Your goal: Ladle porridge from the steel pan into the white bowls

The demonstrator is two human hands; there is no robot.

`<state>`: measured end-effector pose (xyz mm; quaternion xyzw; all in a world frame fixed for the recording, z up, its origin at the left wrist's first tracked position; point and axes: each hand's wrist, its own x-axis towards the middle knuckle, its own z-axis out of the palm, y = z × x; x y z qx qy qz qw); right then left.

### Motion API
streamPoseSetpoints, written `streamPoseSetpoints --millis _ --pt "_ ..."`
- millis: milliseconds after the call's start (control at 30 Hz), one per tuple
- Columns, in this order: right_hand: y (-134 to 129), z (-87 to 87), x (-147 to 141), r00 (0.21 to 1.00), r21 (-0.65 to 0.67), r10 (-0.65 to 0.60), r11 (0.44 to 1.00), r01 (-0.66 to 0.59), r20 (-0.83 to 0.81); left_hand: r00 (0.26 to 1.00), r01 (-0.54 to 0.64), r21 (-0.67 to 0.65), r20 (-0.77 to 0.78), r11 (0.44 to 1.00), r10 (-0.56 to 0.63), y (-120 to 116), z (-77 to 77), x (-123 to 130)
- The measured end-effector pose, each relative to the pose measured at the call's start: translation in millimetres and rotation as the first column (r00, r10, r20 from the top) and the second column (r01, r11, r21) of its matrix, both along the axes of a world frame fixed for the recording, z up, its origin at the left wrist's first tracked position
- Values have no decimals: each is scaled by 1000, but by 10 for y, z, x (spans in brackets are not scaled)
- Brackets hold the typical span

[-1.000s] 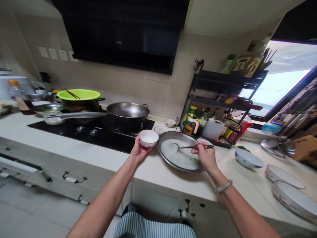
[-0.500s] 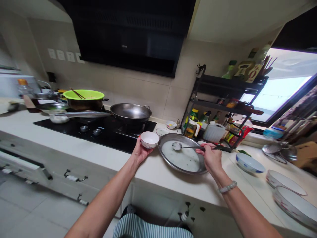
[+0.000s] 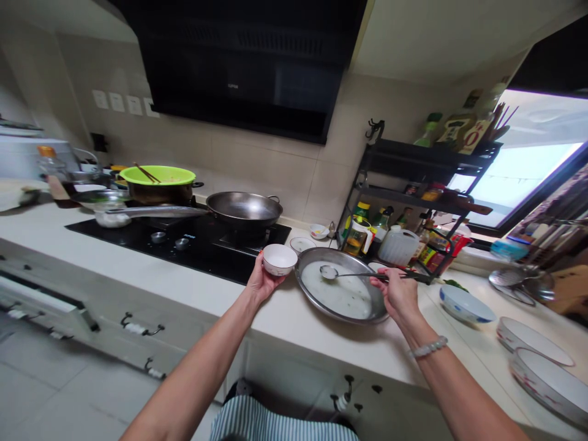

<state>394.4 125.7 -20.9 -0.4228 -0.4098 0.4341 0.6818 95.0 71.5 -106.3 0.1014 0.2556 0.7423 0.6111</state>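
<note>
Steel basin (image 3: 335, 256) on the counter (image 3: 282, 312), holding milky liquid (image 3: 342, 297) with dark specks. Right hand (image 3: 400, 295): fingers pinching the handle of the ladle (image 3: 329, 272), whose head is within the basin, toward its far left side; whether it touches the liquid cannot be told. Left hand (image 3: 264, 283): fingers curled about the left side and underside of a small white bowl (image 3: 279, 260), held upright just beside the basin's left rim.

Compared with 1.0 s ago: ladle head then looked partly sunk in the liquid; its rim now shows clear, slightly nearer the far wall. More handle projects past the right hand. Compared with 0.5 s ago: ladle and bowl nearly unchanged; view shifted slightly. Wok (image 3: 245, 209) on the hob (image 3: 202, 254) unmoved throughout
</note>
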Motion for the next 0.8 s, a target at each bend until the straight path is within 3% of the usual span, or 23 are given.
streamPoseSetpoints --millis 333,600,800 --pt "32 36 72 1000 -20 8 1000 -8 -2 1000 15 7 -4 1000 -15 26 -54 -20" --pt "14 246 70 999 -79 32 996 -32 1 1000 18 -9 -2 1000 -18 17 -35 -12" --pt "122 460 -27 994 -2 109 994 -109 17 1000 16 0 21 1000 -16 23 -38 -8"
